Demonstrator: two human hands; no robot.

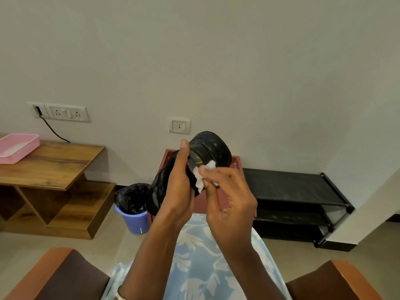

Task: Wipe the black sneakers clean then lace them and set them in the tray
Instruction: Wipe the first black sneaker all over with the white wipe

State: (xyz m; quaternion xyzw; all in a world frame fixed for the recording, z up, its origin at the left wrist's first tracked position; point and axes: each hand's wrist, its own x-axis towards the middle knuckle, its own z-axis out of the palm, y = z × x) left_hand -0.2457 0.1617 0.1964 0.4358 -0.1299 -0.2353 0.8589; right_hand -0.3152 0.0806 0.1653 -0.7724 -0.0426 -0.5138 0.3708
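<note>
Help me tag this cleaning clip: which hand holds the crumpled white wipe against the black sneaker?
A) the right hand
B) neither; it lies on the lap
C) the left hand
A: the right hand pinches the crumpled white wipe against the black sneaker, while the left hand grips the sneaker itself.

One sneaker (214, 148), one wipe (200, 180), left hand (179, 187) and right hand (231, 198), one tray (13, 156) far left, one bin (136, 221), one rack (292, 187), two sockets (65, 113) (179, 126).
</note>
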